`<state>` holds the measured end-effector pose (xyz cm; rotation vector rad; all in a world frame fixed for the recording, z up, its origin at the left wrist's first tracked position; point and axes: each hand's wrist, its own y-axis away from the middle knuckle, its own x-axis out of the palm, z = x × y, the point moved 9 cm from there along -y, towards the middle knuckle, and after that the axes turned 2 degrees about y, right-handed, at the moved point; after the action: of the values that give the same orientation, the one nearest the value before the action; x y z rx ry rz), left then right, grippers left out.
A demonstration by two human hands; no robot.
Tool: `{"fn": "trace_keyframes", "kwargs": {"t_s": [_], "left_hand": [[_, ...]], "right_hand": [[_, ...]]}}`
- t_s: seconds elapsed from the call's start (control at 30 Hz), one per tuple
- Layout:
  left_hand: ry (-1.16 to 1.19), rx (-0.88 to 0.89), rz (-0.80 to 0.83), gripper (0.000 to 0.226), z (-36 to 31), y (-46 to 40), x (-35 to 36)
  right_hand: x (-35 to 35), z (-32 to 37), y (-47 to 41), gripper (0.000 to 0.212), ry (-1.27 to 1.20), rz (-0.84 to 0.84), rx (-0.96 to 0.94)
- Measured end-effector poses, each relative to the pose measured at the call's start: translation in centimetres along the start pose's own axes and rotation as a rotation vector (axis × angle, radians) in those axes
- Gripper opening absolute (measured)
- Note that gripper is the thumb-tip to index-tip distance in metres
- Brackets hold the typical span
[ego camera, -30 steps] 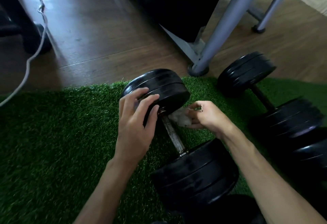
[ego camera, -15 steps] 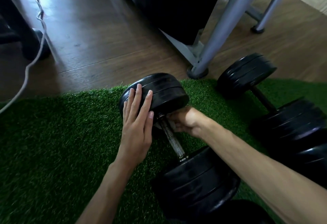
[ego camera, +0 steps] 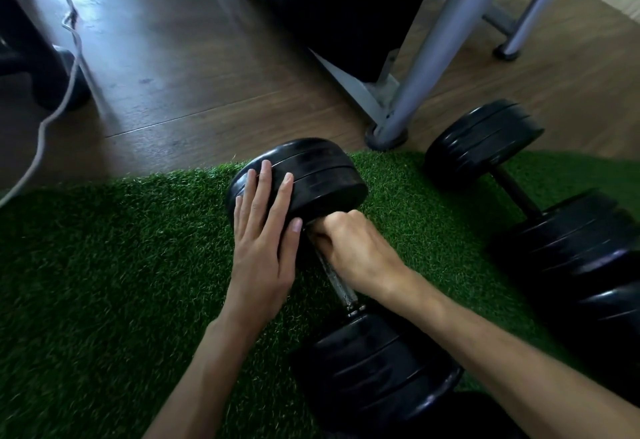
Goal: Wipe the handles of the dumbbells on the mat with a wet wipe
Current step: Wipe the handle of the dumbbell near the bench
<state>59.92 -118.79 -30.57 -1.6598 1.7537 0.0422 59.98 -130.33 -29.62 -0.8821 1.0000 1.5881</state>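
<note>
A black dumbbell (ego camera: 318, 179) lies on the green grass mat (ego camera: 104, 282) in the middle of the view, its metal handle (ego camera: 341, 286) running toward me. My left hand (ego camera: 265, 244) lies flat with fingers spread against the far weight plates. My right hand (ego camera: 356, 251) is closed around the upper part of the handle; the wet wipe is hidden inside the fist. A second black dumbbell (ego camera: 485, 140) rests on the mat to the right, untouched.
Wooden floor (ego camera: 207, 85) lies beyond the mat. A grey metal frame leg (ego camera: 433, 47) and a black machine body (ego camera: 346, 5) stand just behind the dumbbells. A white cable (ego camera: 52, 116) trails at the left beside a dark base.
My right hand, holding the white wipe beside the handle a second ago, has closed around the handle, hiding the wipe. My left hand has flattened against the far plates.
</note>
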Motion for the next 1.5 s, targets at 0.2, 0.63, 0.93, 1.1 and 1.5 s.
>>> {"fn": "trace_keyframes", "kwargs": {"t_s": [0.2, 0.63, 0.93, 1.1, 1.5], "left_hand": [[-0.025, 0.078, -0.067, 0.047, -1.0, 1.3, -1.6], [0.278, -0.411, 0.125, 0.012, 1.7, 4.1, 2.2], [0.382, -0.886, -0.095, 0.015, 4.9, 6.0, 2.0], [0.708, -1.114, -0.252, 0.027, 6.4, 6.2, 5.9], [0.338, -0.666, -0.169, 0.014, 2.8, 4.4, 2.6]], "right_hand": [[-0.8, -2.5, -0.1, 0.013, -0.297, -0.055, 0.022], [-0.1, -4.8, 1.2, 0.015, -0.781, 0.142, 0.062], [-0.3, -6.7, 1.5, 0.011, -0.755, 0.006, 0.230], [-0.2, -6.7, 1.5, 0.011, -0.745, 0.004, 0.243], [0.1, -7.1, 1.4, 0.011, -0.765, 0.009, 0.262]]}}
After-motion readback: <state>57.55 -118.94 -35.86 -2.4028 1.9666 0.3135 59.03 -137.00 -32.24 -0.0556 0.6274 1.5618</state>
